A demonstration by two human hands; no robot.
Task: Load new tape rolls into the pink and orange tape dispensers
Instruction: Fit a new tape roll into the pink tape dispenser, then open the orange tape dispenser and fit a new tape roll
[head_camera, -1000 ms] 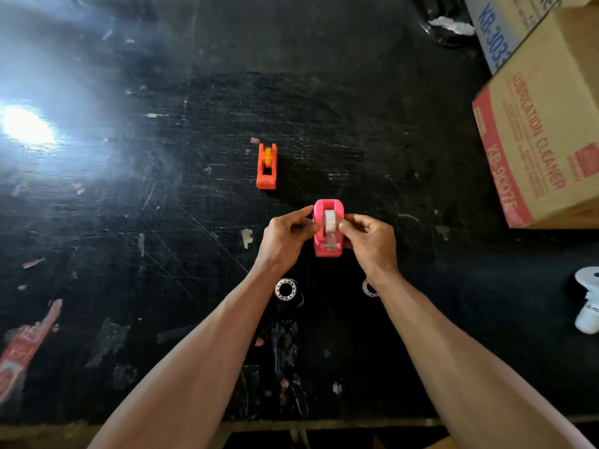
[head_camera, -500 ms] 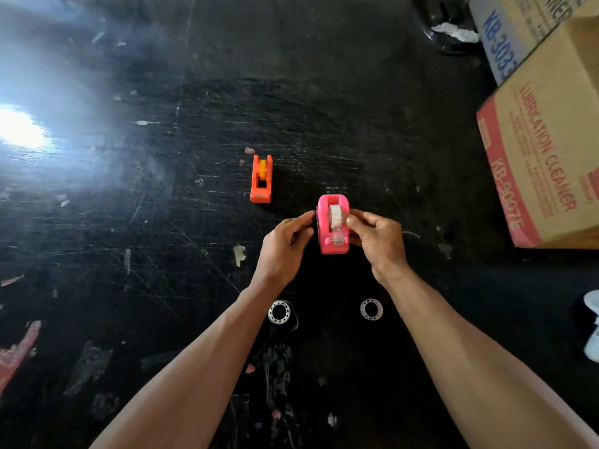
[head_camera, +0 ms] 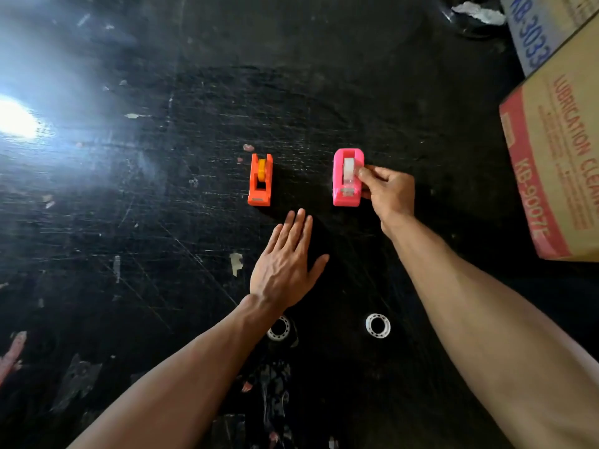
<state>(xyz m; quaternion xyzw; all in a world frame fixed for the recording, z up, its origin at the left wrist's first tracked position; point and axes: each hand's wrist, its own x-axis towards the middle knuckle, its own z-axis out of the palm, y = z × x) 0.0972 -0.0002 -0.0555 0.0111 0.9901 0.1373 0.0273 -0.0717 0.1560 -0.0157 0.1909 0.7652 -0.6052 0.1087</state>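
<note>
On the black table (head_camera: pixel 356 76), right hand (head_camera: pixel 390 192) grips the pink dispenser (head_camera: pixel 347 177). Left hand (head_camera: pixel 285 267) hovers flat, fingers straight, near the orange dispenser (head_camera: pixel 260 180).

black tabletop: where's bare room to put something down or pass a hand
Bare strip between the orange plastic tape dispenser and the pink plastic tape dispenser, beyond the open left hand. Wide stretch beyond both dispensers. Crowded: right hand grips the pink one; two white rings near the forearms; cardboard box at right.
</note>
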